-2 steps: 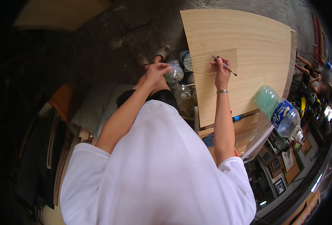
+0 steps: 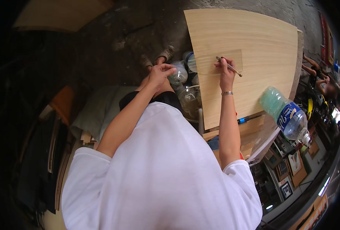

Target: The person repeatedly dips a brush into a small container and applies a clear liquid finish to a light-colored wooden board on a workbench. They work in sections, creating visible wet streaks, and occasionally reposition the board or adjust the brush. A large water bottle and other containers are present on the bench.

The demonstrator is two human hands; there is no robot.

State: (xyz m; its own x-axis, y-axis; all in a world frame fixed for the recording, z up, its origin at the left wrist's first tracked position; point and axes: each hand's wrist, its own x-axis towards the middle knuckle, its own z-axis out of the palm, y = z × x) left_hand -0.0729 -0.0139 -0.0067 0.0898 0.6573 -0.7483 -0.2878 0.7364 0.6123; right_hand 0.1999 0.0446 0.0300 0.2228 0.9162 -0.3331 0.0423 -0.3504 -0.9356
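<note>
My right hand [image 2: 226,73] is closed round a slim pen-shaped tool [image 2: 235,70] with a dark head and a thin shaft. It is over a clear flat sheet [image 2: 235,55] lying on a pale wooden board [image 2: 262,38]. The tool's head points away to the left; whether it touches the sheet I cannot tell. Above my lap, left of the board, my left hand [image 2: 161,75] is closed, thumb and fingertips pinched together. Anything between those fingertips is too small to make out.
A large plastic bottle [image 2: 288,117] with a blue label lies at the board's right side. Clear bottles [image 2: 178,75] and a round wire-caged fan [image 2: 190,97] stand under its left edge. A blue-and-black tool [image 2: 243,120] is near its front edge. Another person [image 2: 323,82] is at far right.
</note>
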